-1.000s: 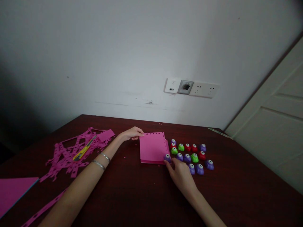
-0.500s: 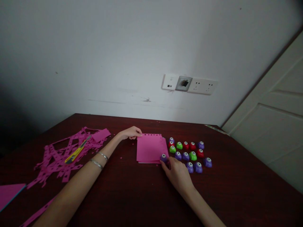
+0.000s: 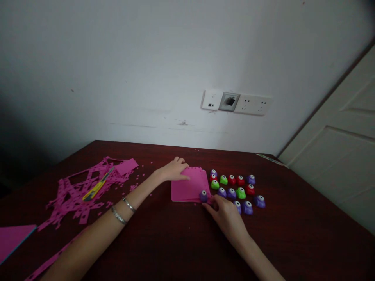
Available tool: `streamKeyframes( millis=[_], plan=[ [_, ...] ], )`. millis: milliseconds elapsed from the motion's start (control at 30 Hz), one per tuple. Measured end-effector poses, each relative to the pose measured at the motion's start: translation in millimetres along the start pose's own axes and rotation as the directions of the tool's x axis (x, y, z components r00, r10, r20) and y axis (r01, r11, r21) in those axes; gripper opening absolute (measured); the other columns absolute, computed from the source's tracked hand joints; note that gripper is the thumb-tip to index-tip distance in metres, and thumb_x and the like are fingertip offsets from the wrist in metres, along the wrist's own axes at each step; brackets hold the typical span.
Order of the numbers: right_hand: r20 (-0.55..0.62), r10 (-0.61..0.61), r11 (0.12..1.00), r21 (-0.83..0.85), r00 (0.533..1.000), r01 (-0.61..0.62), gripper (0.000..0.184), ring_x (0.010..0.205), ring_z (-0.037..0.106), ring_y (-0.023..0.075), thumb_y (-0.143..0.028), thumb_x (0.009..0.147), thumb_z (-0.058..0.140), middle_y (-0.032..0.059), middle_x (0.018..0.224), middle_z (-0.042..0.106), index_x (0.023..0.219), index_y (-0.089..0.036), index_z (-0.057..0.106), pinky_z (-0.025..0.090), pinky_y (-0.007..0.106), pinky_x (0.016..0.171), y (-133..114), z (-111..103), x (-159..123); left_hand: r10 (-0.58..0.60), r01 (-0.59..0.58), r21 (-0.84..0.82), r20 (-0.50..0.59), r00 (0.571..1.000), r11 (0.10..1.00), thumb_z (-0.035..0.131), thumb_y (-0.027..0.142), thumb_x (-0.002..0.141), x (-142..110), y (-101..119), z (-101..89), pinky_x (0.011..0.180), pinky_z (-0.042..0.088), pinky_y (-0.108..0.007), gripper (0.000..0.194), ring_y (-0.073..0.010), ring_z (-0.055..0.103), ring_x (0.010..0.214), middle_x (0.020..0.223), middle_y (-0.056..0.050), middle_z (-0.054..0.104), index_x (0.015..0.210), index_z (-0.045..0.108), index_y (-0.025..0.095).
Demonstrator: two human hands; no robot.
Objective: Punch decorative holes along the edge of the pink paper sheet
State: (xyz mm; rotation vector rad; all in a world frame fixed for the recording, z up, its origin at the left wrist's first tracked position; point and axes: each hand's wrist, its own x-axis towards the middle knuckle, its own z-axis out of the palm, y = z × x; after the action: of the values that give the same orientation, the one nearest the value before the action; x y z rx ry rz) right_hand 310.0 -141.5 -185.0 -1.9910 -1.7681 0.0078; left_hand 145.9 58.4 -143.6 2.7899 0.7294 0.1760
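Note:
A stack of pink paper sheets [image 3: 186, 189] lies on the dark table, slightly uneven at its right side, with small holes along the far edge. My left hand [image 3: 175, 171] rests over the far left corner of the stack, fingers spread and thumb on the top sheet. A purple craft punch [image 3: 203, 196] with a round white-and-dark top sits at the near right corner. Beside it is my right hand [image 3: 225, 214], thumb and forefinger apart at the paper's corner. Its other fingers are curled and partly hidden.
Several purple, red and green craft punches [image 3: 240, 192] stand in loose rows at the right. Leftward lie a heap of punched pink strips [image 3: 70, 195], a yellow utility knife [image 3: 95, 191] and paper bits. A pink sheet [image 3: 14, 238] lies near left. Behind the table is a wall [image 3: 146, 78].
My left hand has moved from pinching the far left corner to lying spread over the stack. My right hand has shifted slightly off the purple craft punch. The view has turned slightly.

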Motion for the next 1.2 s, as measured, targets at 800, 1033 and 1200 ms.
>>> streamKeyframes(
  millis=[800, 1033, 1200],
  plan=[
    [0.648, 0.087, 0.852, 0.345, 0.757, -0.394, 0.047, 0.028, 0.032, 0.0059, -0.056, 0.080, 0.040, -0.0042, 0.034, 0.046, 0.063, -0.016, 0.058, 0.020, 0.018, 0.031, 21, -41, 49, 0.050, -0.093, -0.270, -0.163, 0.985, 0.958, 0.040, 0.032, 0.084, 3, 35, -14.9, 0.067, 0.037, -0.026, 0.031, -0.0132, 0.053, 0.071, 0.079, -0.007, 0.064, 0.081, 0.065, 0.013],
    [0.739, -0.023, 0.869, 0.347, 0.673, -0.351, 0.047, 0.029, 0.028, 0.0035, -0.056, 0.076, 0.047, -0.0041, 0.035, 0.045, 0.057, -0.015, 0.060, 0.017, 0.017, 0.031, 12, -49, 70, -0.040, 0.130, -0.590, 0.163, 0.986, 0.796, 0.044, 0.035, 0.081, 11, 39, -3.4, 0.046, 0.035, -0.021, 0.031, -0.0081, 0.050, 0.048, 0.060, -0.004, 0.061, 0.066, 0.060, 0.013],
    [0.763, -0.045, 0.881, 0.335, 0.644, -0.335, 0.046, 0.029, 0.028, 0.0033, -0.053, 0.075, 0.050, -0.0043, 0.034, 0.043, 0.047, -0.015, 0.052, 0.017, 0.018, 0.031, 11, -45, 79, -0.017, 0.203, -0.621, 0.291, 0.957, 0.758, 0.044, 0.037, 0.082, 13, 51, -7.3, 0.039, 0.031, -0.020, 0.037, -0.0065, 0.043, 0.039, 0.053, -0.003, 0.058, 0.061, 0.061, 0.012]
  ],
)
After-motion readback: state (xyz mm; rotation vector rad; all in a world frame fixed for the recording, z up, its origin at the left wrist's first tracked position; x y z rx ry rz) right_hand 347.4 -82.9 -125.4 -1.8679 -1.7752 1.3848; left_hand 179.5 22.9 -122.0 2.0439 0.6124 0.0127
